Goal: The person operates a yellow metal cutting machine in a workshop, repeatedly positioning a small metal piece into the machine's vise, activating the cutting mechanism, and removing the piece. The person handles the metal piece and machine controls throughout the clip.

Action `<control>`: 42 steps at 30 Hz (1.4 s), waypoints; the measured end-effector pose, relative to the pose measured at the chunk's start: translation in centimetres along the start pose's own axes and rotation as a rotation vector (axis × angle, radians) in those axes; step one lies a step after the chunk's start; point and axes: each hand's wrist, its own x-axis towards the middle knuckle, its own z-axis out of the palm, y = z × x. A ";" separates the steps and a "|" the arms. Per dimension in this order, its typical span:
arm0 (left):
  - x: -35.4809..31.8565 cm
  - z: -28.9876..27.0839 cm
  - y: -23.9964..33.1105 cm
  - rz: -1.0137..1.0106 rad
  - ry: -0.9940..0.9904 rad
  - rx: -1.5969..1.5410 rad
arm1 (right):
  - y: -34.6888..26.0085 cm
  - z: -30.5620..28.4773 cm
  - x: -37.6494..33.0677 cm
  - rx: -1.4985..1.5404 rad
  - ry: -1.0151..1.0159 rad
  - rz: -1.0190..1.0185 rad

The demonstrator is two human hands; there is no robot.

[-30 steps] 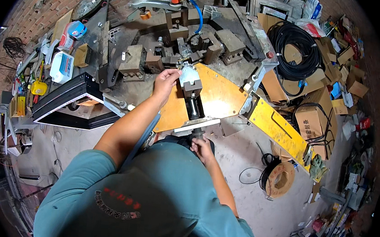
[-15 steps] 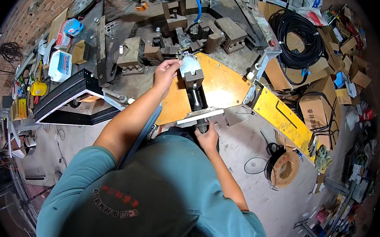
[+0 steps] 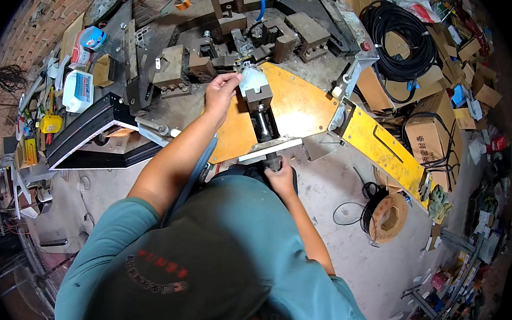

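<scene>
My left hand (image 3: 218, 94) reaches to the machine's middle, thumb and fingertips pinched together at the left edge of a pale plate (image 3: 252, 79). Whatever lies between those fingertips is too small to tell. Directly in front of the plate is a notched steel block (image 3: 258, 98) on a shiny round shaft (image 3: 264, 126), which runs toward me through a gap in the yellow panel (image 3: 291, 105). Below the white-edged front bar (image 3: 271, 151), my right hand (image 3: 281, 179) is wrapped around a dark cylindrical handle (image 3: 273, 162).
Heavy steel blocks (image 3: 308, 32) and a blue hose (image 3: 261, 2) lie beyond my hands. A yellow arm (image 3: 384, 154) extends right, near coiled black cable (image 3: 397, 44) and a cable spool (image 3: 388, 218). To the left are black frame profiles (image 3: 91, 127) and a white jug (image 3: 78, 91).
The whole view has shifted slightly, with the bench higher in the picture. Both hands keep about the same places, the left at the plate and the right on the handle.
</scene>
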 end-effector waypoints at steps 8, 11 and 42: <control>0.2 -0.6 0.0 -0.031 -0.002 0.023 | -1.0 2.0 -1.1 -0.691 0.339 -0.268; 0.2 0.1 -0.1 -0.042 0.011 0.030 | 1.7 -1.5 1.3 0.221 -0.162 0.165; -0.1 0.0 0.9 -0.088 0.015 -0.030 | 0.3 -1.5 0.6 0.584 -0.255 0.348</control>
